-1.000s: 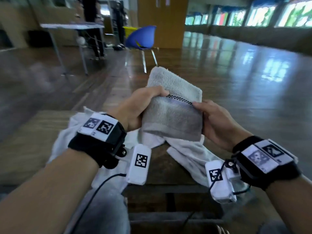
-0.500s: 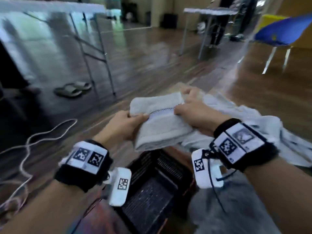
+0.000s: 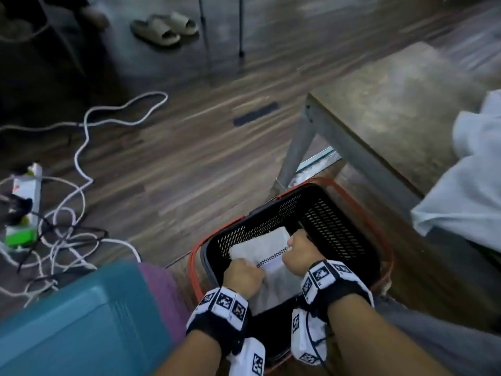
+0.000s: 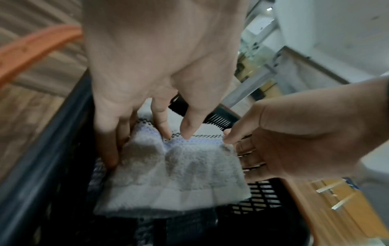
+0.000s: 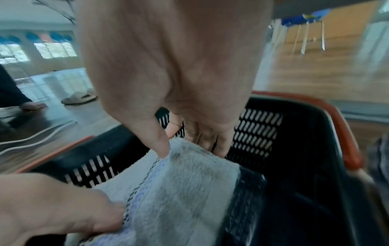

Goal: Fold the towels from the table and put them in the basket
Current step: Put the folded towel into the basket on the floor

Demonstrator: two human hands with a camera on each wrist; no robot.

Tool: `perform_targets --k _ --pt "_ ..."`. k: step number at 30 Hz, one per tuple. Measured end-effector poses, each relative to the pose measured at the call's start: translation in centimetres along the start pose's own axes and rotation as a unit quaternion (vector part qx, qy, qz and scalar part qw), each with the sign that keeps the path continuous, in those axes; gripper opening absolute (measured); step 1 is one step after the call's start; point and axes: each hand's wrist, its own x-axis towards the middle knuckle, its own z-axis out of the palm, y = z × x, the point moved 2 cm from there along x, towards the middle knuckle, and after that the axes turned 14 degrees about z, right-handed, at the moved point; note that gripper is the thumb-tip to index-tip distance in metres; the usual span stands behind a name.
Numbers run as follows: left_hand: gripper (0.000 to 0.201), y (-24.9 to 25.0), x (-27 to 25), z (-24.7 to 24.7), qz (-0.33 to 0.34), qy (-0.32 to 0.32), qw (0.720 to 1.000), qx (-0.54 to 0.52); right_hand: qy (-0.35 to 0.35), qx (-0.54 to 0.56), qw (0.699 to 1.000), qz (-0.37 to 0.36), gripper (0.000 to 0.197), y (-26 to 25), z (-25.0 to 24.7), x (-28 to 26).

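**Both hands low in the basket, towel between them**

While the person leans over the basket [image 3: 336, 213], both forearms reach down from six o'clock, wrists bent so the knuckles face up. The left hand [image 3: 244, 278] grips the towel [image 3: 260, 248] at its nine o'clock edge, thumb pressed on top by the chequered stripe and fingers tucked beneath. The right hand [image 3: 301, 256] pinches the three o'clock edge, thumb on top, fingers curled under along the mesh wall. The folded towel sits inside the basket between the two hands; whether it touches the bottom I cannot tell. The table [image 3: 379, 109] stands at one o'clock of the basket, with more pale cloth [image 3: 471, 185] hanging over its right edge. Cables [image 3: 81, 147] trail across the floor at nine o'clock, and slippers [image 3: 162, 28] lie at eleven.
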Motion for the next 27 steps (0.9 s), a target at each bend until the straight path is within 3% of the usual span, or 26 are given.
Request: perform_targets --k 4,8,16,19,23,25,27 --pt "0.032 -2.1 2.5 1.4 -0.078 0.028 0.996 0.034 -0.047 0.012 0.999 -0.005 0.033 1.3 2.7 3.4" --pt "0.033 -3.0 4.3 2.2 -0.11 0.034 0.99 0.077 -0.1 0.045 0.993 -0.038 0.045 1.7 3.9 5.6" --pt "0.055 -2.4 4.8 3.4 -0.187 0.016 0.979 0.082 -0.087 0.084 0.993 -0.009 0.039 3.9 2.9 7.4" --pt "0.055 -1.2 4.3 3.3 -0.163 0.047 0.981 0.099 -0.094 0.094 0.991 -0.019 0.031 3.2 2.2 6.5" --pt "0.045 1.6 3.5 2.5 -0.097 0.081 0.987 0.098 -0.078 0.087 0.989 -0.089 0.003 0.7 -0.2 3.9" --pt "0.03 3.7 3.1 1.8 -0.031 0.093 0.993 0.063 -0.058 0.077 0.986 -0.137 0.013 -0.9 -2.5 1.8" --pt "0.029 6.4 2.5 0.9 0.042 0.085 0.995 0.03 -0.036 0.071 0.98 -0.185 0.015 -2.3 -5.4 -1.0"
